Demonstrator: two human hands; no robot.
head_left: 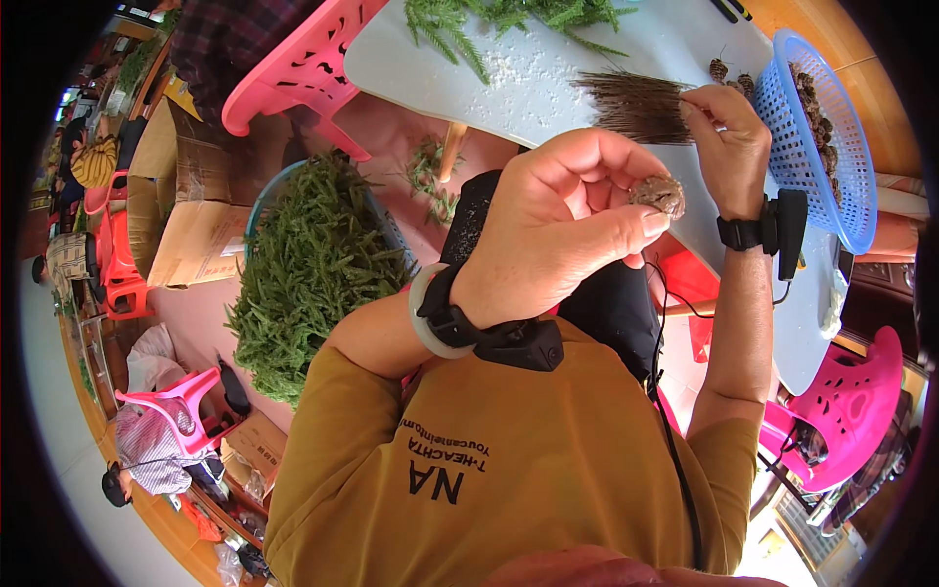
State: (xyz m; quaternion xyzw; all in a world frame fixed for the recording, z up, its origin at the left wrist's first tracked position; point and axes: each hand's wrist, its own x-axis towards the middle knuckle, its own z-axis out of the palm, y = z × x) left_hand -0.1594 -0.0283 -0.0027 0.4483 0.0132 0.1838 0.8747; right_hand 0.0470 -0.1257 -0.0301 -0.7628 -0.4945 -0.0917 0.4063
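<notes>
My left hand (548,230) is raised above the table's near edge. Its thumb and fingers close on a small brown pine cone (658,196). Over on the right, my right hand (734,142) reaches to a bundle of thin dark-brown wire stems (631,105) lying on the pale table (543,93). The fingertips of that hand are pinched at the bundle's right end; how many stems they grip is hidden. Two or three loose pine cones (719,69) lie just beyond it. A blue perforated basket (807,186) with several pine cones (820,127) stands beside my right wrist.
Green artificial sprigs (518,14) lie on the table's far side near white crumbs (509,73). Left of me stands a tub heaped with green branches (313,274). Pink chairs (293,73), an open cardboard box (201,235) and other people are around. A black cable (675,416) hangs along my front.
</notes>
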